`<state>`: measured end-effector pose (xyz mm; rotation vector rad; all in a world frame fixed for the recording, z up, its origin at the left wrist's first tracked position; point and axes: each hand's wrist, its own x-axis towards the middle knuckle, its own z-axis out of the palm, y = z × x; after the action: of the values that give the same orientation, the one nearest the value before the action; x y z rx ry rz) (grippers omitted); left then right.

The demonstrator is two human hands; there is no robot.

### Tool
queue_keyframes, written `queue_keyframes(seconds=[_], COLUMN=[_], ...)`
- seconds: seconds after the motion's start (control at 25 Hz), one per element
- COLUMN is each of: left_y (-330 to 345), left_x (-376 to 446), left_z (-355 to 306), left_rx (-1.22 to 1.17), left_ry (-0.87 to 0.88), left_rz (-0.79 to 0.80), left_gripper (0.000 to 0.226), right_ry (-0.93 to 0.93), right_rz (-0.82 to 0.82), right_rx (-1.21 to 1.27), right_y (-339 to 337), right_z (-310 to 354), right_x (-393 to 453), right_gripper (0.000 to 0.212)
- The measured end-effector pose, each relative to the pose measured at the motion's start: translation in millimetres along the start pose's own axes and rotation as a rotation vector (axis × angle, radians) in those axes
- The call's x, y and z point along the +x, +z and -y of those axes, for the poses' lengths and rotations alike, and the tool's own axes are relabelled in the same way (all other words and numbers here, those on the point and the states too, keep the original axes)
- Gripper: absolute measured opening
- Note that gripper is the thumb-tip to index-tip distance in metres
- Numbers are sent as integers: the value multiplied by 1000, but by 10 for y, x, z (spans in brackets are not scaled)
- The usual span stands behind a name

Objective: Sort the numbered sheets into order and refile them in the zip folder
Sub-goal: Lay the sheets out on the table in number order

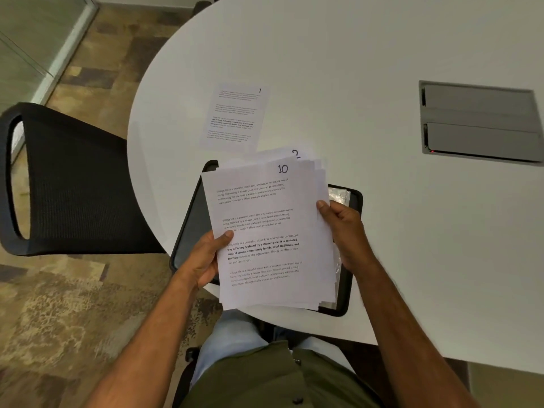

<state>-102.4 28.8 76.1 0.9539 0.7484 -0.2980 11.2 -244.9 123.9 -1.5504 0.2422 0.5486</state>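
At the far left I see a black mesh chair [73, 184] pushed up against the rim of the round white counter [382, 231], with patterned carpet [59, 304] under it and a glass partition [35, 39] in the top corner. Moving right, my left hand [206, 260] grips the left edge of a stack of sheets [270, 237], thumb laid on the top page and the other fingers hidden under the stack. The top page carries a handwritten 10 in its upper right corner and four blocks of printed text, one partly in bold. Behind it the pages fan out a little, and a sheet marked 2 [295, 154] peeks out at the top edge. Beyond the stack, lying flat on the counter by itself, is the sheet numbered 1 [234, 117], clear of the pages I am holding. Beneath the stack lies the black zip folder [350, 260], flat on the counter near its edge; its dark border shows on both sides of the pages, and something shiny shows inside it at the right. My right hand [347, 234] holds the right edge of the stack, thumb on top near the upper half of the page, fingers curled behind. Below, my lap shows pale trousers [229, 343] and an olive shirt [279, 378]. Farther right, set into the counter well apart from the papers, sits a grey hatch [479, 122] with two lids, both closed.
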Motion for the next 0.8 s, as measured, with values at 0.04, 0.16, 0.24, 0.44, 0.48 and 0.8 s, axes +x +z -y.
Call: queue_keyframes(seconds=[0.04,0.16,0.24,0.44,0.48,0.8], left_y=[-30,-88,-91,-232,-296,-803], left_x=[-16,-42,-41,-29,-15,235], left_z=[21,95,123,66,16,-448], left_rx=[-4,-35,-69,-58,-54,-109], left_ry=[-16,-49,-67,-61,-63,-38], left_rz=[19,84,104,83,83,151], left_gripper=[42,48,52,67,81,55], right_ry=[13,31,10,-61,-74,-181], right_rz=[-1,-52,-82,-194,-231,-338], right_rx=[11,109,150,165,167,61], right_y=[-5,85,199,496,561,988], right_z=[-9,-43,-63,-33,3,125], right_x=[-21,-66,-86,-87,-82,88], right_gripper=[17,17,18,24,23,30])
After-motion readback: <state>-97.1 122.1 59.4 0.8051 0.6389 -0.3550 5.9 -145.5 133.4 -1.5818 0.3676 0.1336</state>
